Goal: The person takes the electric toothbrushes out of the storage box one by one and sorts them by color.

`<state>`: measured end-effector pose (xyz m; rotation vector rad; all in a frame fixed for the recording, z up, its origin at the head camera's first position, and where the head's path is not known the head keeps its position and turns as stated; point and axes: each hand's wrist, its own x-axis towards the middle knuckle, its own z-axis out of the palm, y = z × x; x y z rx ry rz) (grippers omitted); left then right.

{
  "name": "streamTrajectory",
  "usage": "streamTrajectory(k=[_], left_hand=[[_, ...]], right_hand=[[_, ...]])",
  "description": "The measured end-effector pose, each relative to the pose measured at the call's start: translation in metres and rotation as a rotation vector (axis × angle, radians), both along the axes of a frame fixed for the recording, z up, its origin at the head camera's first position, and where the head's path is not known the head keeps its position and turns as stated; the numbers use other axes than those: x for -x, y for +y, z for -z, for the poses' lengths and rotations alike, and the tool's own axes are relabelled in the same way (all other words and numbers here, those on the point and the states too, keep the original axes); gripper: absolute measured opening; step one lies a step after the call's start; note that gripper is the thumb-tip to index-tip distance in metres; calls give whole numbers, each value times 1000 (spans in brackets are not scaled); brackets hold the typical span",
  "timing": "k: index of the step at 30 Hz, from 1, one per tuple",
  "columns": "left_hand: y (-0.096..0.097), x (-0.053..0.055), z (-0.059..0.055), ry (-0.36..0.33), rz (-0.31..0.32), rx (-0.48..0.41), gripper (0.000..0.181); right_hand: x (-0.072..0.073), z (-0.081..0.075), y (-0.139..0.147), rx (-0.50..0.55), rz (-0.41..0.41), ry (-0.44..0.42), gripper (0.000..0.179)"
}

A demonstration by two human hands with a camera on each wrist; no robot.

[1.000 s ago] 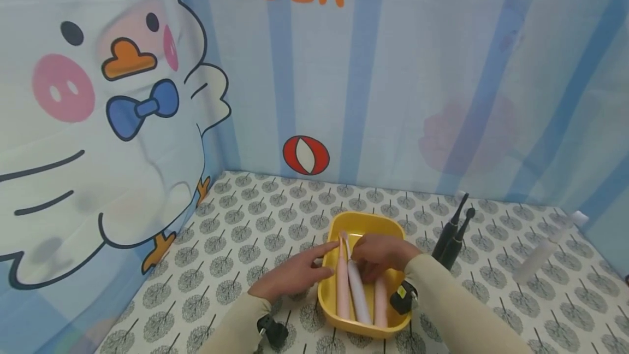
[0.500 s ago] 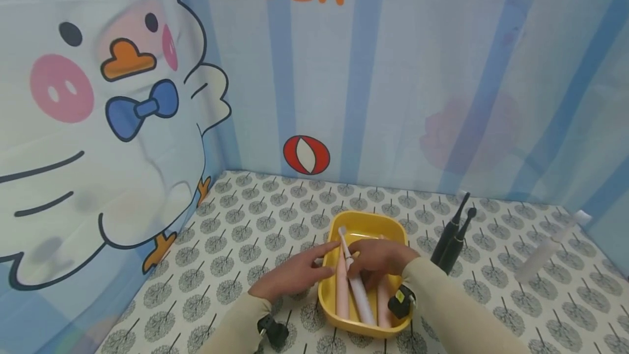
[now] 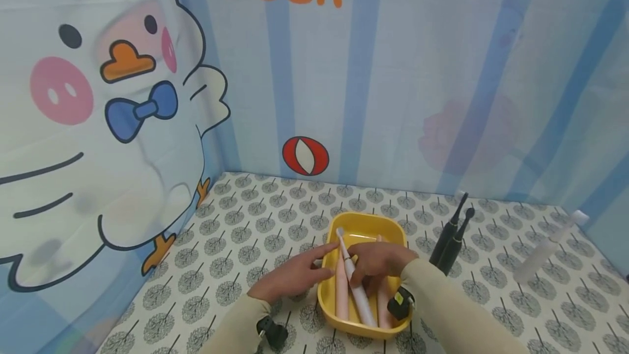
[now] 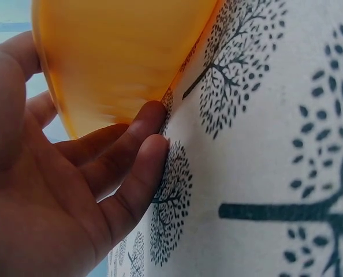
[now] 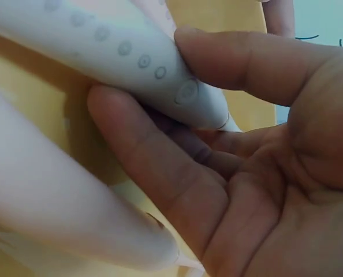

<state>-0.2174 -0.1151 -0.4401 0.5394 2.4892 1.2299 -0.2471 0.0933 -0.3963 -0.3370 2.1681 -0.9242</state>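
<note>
A yellow plastic tray [image 3: 400, 332] stands on the tablecloth with several electric toothbrushes in it. My left hand [image 3: 292, 277] holds its left side, with digits over the rim and others curled against the outer wall [image 4: 125, 52]. Over the tray, my right hand [image 3: 375, 261] pinches a white electric toothbrush [image 3: 362, 307] between thumb and finger; its row of round buttons [image 5: 124, 47] faces the right wrist camera. Its brush head points toward the tray's far left corner. To its left lies a pink electric toothbrush [image 3: 342, 294], and another pink one [image 3: 385, 307] lies right, partly hidden by my right hand.
Two black electric toothbrushes [image 3: 451, 250] stand upright right of the tray, behind my right forearm. Farther right stands a white electric toothbrush [image 3: 545, 253]. A tree-patterned cloth [image 3: 236, 266] covers the table; a printed duck curtain [image 3: 314, 70] hangs behind it.
The white toothbrush in the tray has tilted and its head shifted slightly left, with my right hand's fingers now on it. The right pink toothbrush has turned a little. My left hand stays put.
</note>
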Motion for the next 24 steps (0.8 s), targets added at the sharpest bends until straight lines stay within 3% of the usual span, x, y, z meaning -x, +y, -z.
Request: streamTrajectory(k=[8,16,24], left_hand=[[1,0,0,-22,28,-38,55],[0,1,-1,0,29,-38,56],[0,1,-1,-18,44,-58,55]], right_hand=[[2,-11,7,-15,23,132,69],[1,-24,12,197,158,95,76],[-10,-38,22,306,241,170,82]])
